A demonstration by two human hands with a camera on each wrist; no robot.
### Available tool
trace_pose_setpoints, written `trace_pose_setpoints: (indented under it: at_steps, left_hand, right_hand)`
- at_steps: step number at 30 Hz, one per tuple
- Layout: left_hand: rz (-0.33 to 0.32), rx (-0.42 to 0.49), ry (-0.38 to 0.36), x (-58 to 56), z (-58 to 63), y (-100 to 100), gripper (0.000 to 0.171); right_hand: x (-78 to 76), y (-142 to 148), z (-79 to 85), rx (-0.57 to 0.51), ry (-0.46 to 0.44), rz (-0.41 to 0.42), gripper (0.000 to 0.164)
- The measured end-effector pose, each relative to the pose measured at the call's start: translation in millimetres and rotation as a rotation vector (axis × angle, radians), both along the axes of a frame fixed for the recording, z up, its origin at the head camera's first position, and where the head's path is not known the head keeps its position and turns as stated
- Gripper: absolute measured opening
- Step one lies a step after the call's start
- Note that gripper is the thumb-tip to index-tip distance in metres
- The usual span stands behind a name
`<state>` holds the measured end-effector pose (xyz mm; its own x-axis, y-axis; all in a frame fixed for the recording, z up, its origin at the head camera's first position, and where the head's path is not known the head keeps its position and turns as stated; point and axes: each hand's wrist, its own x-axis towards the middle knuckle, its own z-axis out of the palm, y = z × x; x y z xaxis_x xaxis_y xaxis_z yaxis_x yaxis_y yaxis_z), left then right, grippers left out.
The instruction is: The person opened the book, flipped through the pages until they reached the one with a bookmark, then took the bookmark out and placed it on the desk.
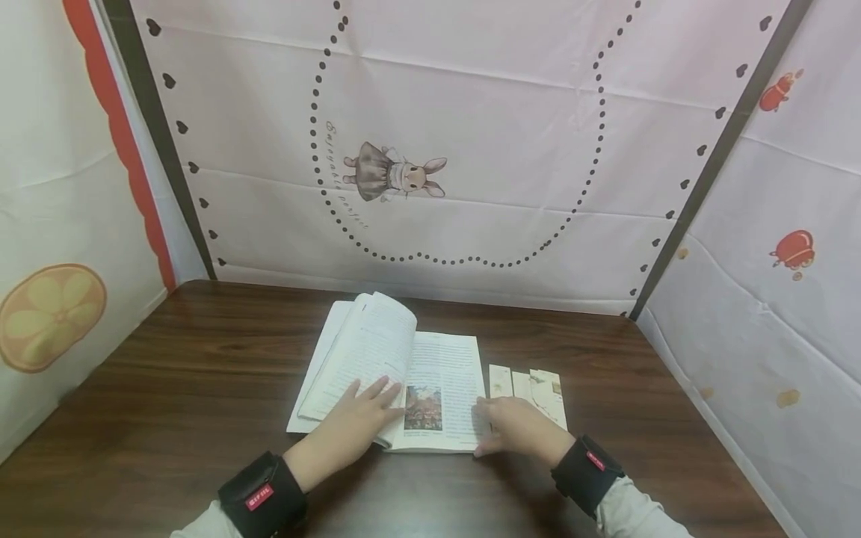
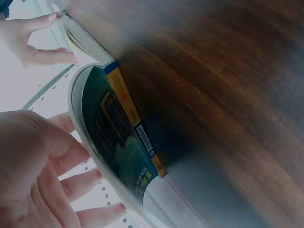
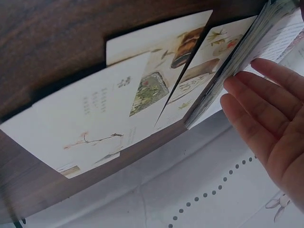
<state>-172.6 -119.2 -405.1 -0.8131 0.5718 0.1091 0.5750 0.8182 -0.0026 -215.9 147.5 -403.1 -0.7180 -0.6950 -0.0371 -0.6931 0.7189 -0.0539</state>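
Note:
An open book [image 1: 454, 359] lies on the table, a colour picture printed on its right page. Its left pages [image 1: 386, 336] arch up in a loose stack. My left hand [image 1: 356, 422] rests on these with fingers spread. From the left wrist view, the dark green cover [image 2: 111, 137] bows upward beside a yellow spine [image 2: 124, 97]. At the book's right side, my right hand [image 1: 521, 426] touches the page edges with nearly straight fingers, its thumb near the front corner. Several illustrated cards [image 3: 95, 114] lie overlapping beside the book, partly behind that hand in the head view.
The brown wooden table [image 1: 202, 359] extends on both sides of the book. Behind it hangs a pale cloth [image 1: 471, 149] with a rabbit print, and printed cloths also flank the table left and right. Each wrist wears a black band [image 1: 262, 493].

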Motion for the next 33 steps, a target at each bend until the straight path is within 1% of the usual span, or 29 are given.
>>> trace_pose_setpoints:
  at_steps: [2, 5, 7, 11, 13, 16, 17, 19, 21, 23, 25, 26, 27, 29, 31, 33]
  left_hand:
    - [0.049, 0.027, -0.004, 1.4, 0.1, 1, 0.034]
    - [0.089, 0.058, 0.009, 3.3, 0.7, 1, 0.032]
    - [0.093, 0.062, 0.032, 4.0, 0.7, 1, 0.030]
    - [0.082, 0.081, 0.076, 5.0, 1.0, 0, 0.031]
    - [0.079, 0.103, 0.082, 5.1, 1.5, 0, 0.032]
    - [0.081, 0.150, 0.066, 4.7, 2.2, -1, 0.030]
    - [0.082, 0.161, 0.060, 4.5, 2.3, -1, 0.030]
    - [0.087, 0.173, 0.046, 4.1, 2.2, -1, 0.030]
    - [0.091, 0.176, 0.038, 4.0, 1.7, -1, 0.030]
    - [0.096, 0.175, 0.037, 3.9, 1.3, 0, 0.030]
    - [0.101, 0.173, 0.039, 3.9, 1.1, 0, 0.029]
    - [0.104, 0.171, 0.041, 3.9, 1.1, 1, 0.029]
    - [0.108, 0.170, 0.038, 3.8, 1.4, 1, 0.030]
    - [0.111, 0.162, 0.030, 3.2, 2.2, 2, 0.033]
    - [0.116, 0.156, 0.012, 2.5, 3.9, 3, 0.041]
    - [0.124, 0.150, -0.011, 1.9, 5.4, 5, 0.051]
  right_hand:
    - [-0.4, 1, -0.2, 0.001, -0.004, 0.001, 0.072]
    - [-0.4, 1, 0.1, 0.007, -0.013, -0.007, 0.075]
    - [-0.2, 1, 0.2, 0.007, -0.021, -0.013, 0.076]
    - [-0.5, 1, 1.1, 0.006, -0.030, -0.009, 0.077]
    - [-1.2, 1, 2.2, 0.000, -0.040, -0.005, 0.075]
    - [-2.3, 2, 4.9, -0.007, -0.066, 0.000, 0.070]
    - [-2.7, 2, 5.7, -0.008, -0.075, 0.003, 0.065]
    - [-3.0, 2, 7.5, -0.017, -0.089, 0.016, 0.055]
    - [-2.4, 2, 9.1, -0.026, -0.083, 0.054, 0.040]
    - [-2.5, 2, 9.8, -0.024, -0.022, 0.124, 0.019]
    - [-2.8, 1, 10.1, -0.022, 0.071, 0.196, 0.004]
    - [-3.1, 0, 10.2, -0.013, 0.131, 0.230, 0.005]
    - [-3.5, -1, 10.3, -0.005, 0.189, 0.254, 0.009]
    - [-4.4, -2, 11.3, 0.010, 0.287, 0.278, 0.013]
    - [-5.1, -2, 12.9, 0.013, 0.333, 0.273, 0.017]
    - [-5.6, -2, 15.6, 0.006, 0.348, 0.262, 0.017]
